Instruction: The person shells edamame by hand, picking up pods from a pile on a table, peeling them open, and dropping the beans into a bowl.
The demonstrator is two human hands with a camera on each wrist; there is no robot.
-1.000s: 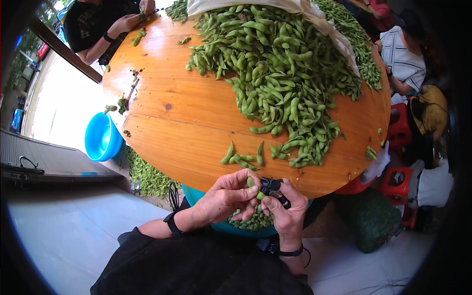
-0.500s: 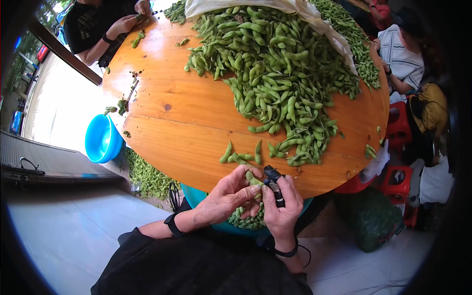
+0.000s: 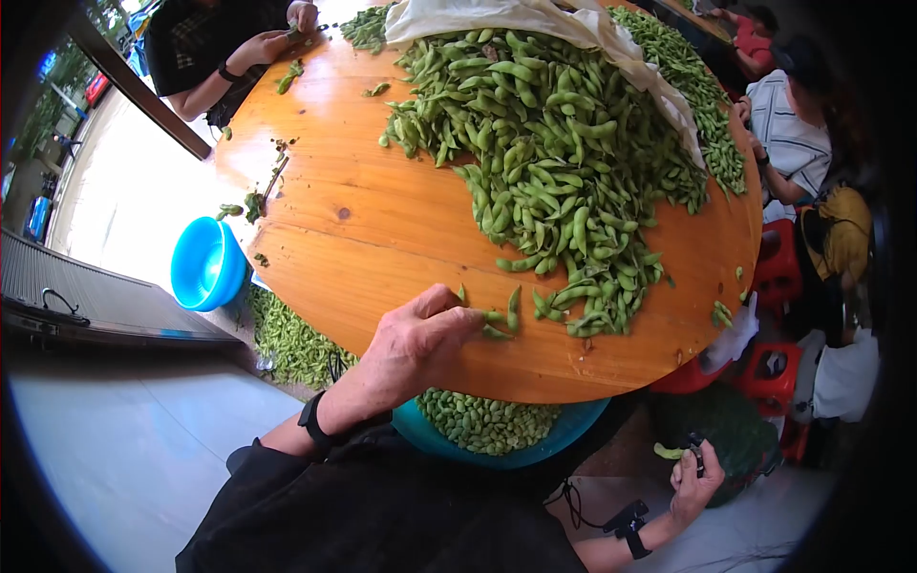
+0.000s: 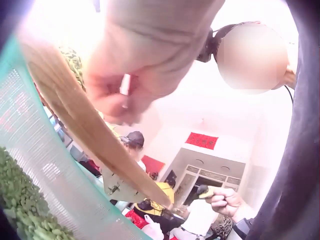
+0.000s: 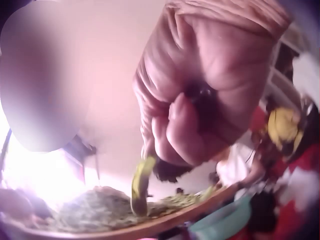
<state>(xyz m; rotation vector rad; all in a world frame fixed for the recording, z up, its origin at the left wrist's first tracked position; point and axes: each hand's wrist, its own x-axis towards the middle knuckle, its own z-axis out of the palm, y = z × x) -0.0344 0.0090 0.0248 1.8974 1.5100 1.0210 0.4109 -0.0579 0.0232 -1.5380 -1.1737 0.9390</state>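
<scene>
In the head view my left hand (image 3: 411,349) reaches over the table's near edge, its fingertips beside a few green pods (image 3: 514,308); whether it pinches one is hidden. The left wrist view has this hand (image 4: 145,60) with bent fingers. Off to the lower right, away from the table, my right hand (image 3: 694,487) holds a pale green pod (image 3: 668,451), with a small black object (image 3: 698,460) at its fingers. The right wrist view gives the pod (image 5: 140,187) jutting past the curled fingers of the right hand (image 5: 205,85). Shelled beans fill a teal basin (image 3: 564,435) below the edge.
A large heap of pods (image 3: 544,153) covers the back of the wooden table (image 3: 353,258). A blue basin (image 3: 207,263) is at the left, near pods on the floor (image 3: 287,334). Red stools (image 3: 770,371) and a dark green bag (image 3: 716,435) stand right. People sit around the table.
My hands have parted. The left moved forward to the loose pods at the table edge; the right swung out to the lower right with a pod. The beans in the teal basin are more exposed.
</scene>
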